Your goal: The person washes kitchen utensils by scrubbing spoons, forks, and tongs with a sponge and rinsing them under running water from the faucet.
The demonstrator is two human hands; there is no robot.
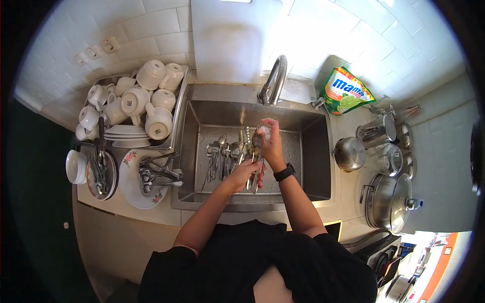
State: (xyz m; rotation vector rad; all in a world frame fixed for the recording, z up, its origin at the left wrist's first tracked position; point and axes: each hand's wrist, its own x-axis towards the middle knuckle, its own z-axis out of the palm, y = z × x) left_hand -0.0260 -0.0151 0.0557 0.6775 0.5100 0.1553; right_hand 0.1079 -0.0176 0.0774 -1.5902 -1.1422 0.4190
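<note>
Over the steel sink (316,151), my left hand (243,174) is closed around a bundle of cutlery (255,180) whose handles point down toward me. My right hand (272,144), with a black watch on the wrist, is at the upper end of that bundle, its fingers bent around a whitish, foamy thing (264,132) too small to make out. More spoons and forks (217,156) lie on the sink floor left of my hands. The faucet (275,83) arches above the sink's back edge, and no running water is visible.
Upturned white mugs (135,101) fill a rack at the left. Below it are stacked bowls (76,166) and a floral plate (132,187) holding cutlery (156,174). A green detergent pouch (346,91), a small pot (349,154) and a lidded pot (393,202) stand at the right.
</note>
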